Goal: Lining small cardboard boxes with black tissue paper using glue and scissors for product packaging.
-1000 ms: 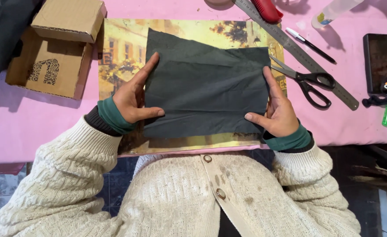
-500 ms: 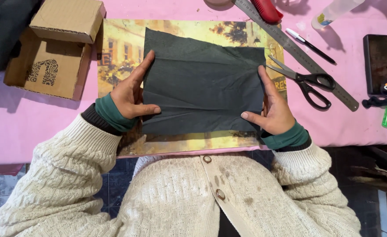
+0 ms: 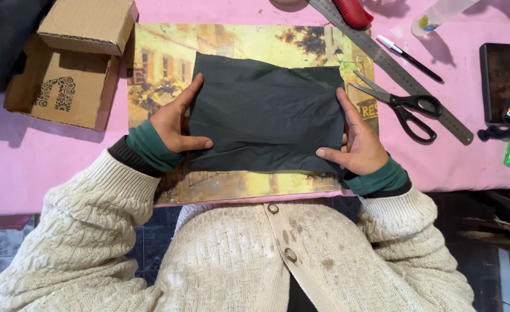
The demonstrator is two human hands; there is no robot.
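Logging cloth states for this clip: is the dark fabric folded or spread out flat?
Spread flat: the dark fabric lies open on the picture mat, left hand and right hand on its side edges. Whether it is doubled, cannot tell.

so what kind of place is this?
Likely a home craft or sewing table: dark fabric held flat by both hands on a picture mat, with scissors and a metal ruler alongside.
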